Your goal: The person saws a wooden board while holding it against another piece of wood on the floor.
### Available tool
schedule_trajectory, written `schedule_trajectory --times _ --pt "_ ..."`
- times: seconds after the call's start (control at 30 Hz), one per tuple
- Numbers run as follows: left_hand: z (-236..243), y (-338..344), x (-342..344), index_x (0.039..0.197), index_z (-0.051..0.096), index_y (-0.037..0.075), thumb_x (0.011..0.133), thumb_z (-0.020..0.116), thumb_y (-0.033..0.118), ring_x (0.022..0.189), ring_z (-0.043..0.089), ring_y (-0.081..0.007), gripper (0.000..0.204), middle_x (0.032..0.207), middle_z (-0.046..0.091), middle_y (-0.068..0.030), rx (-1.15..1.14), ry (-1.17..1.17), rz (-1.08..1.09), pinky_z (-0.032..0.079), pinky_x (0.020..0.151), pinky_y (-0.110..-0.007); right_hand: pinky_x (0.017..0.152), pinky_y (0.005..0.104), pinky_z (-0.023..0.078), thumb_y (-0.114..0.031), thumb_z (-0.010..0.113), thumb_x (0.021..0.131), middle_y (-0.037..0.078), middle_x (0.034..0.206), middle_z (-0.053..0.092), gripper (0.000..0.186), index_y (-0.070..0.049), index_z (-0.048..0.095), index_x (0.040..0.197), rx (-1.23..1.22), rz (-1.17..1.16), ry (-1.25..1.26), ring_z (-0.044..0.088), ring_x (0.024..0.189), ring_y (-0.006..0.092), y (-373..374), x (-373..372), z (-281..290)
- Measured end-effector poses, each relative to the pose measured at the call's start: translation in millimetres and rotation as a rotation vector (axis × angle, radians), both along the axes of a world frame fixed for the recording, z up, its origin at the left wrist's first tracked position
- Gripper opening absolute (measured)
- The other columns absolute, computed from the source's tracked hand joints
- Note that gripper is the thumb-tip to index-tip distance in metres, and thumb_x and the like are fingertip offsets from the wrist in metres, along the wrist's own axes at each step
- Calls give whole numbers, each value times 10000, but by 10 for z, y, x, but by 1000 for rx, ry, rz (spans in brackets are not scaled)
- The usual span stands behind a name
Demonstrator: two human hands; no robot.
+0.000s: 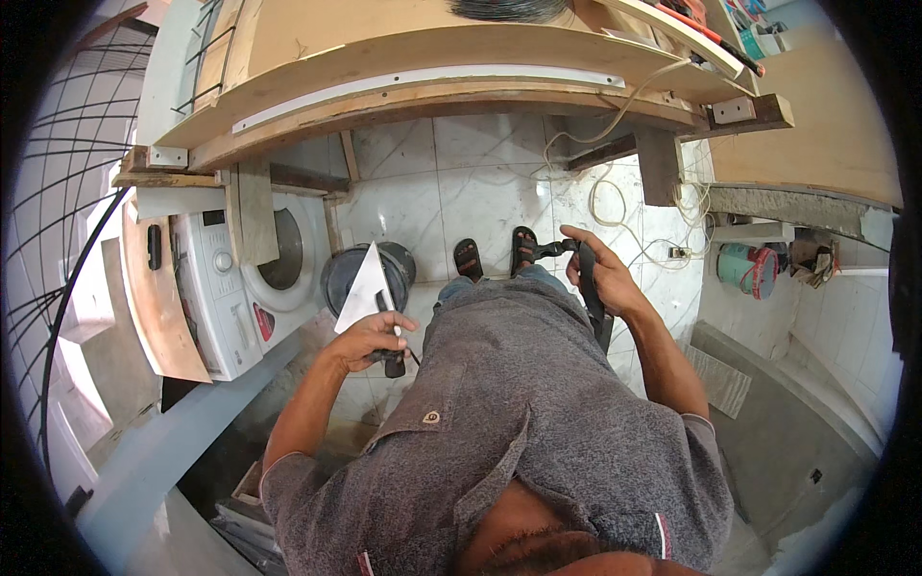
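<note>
My left hand (pixel 361 343) is closed beside my waist, its fingers curled round a dark piece (pixel 394 363) with a black end below them; its kind is unclear. Just beyond those fingers stands a pale triangular plate (pixel 362 291) with a black part along one side; whether the hand holds it too, I cannot tell. On the other side of my body, my right hand (pixel 615 284) grips a black strap (pixel 589 283). A black buckle-like end (pixel 554 250) sticks out past its fingers toward my feet, while the strap's lower length hangs against my shirt.
Ahead runs a wooden workbench (pixel 451 94) with a white strip along its edge. A washing machine (pixel 226 278) and a dark bucket (pixel 399 264) are at left. Pale cable (pixel 615 206) trails over the tiles. At right are a green bucket (pixel 738 269) and a grey ledge (pixel 768 432).
</note>
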State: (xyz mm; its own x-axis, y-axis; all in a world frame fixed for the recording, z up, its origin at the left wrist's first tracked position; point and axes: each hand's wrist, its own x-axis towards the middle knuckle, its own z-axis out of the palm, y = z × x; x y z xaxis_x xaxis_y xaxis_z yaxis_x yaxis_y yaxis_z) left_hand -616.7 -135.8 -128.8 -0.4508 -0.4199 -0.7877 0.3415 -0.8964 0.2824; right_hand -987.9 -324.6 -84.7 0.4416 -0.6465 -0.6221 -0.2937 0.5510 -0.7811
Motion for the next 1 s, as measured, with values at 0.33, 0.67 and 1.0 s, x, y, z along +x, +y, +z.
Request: schedule_trajectory --times 0.33,0.67,1.0 --pt "37 -72 -452 1143 503 -46 954 557 326 916 627 -281 422 1019 638 -197 62 212 594 514 831 -342 788 275 440 -95 567 908 64 918 630 254 -28 579 1152 -89 280 152 558 851 131 -447 219 0" --pt "-228 -46 -718 1246 475 -22 904 656 215 843 579 -122 454 949 617 -56 -273 -49 345 484 783 -240 773 307 425 -212 593 892 58 885 573 272 -56 526 1104 -240 448 44 535 848 163 50 691 -409" --pt "-263 11 -741 1317 475 -32 896 653 350 866 534 -83 595 915 554 10 -347 141 348 435 807 -213 918 363 448 -344 582 941 123 1113 654 384 -36 611 1168 -52 606 -74 595 1054 234 196 924 -328"
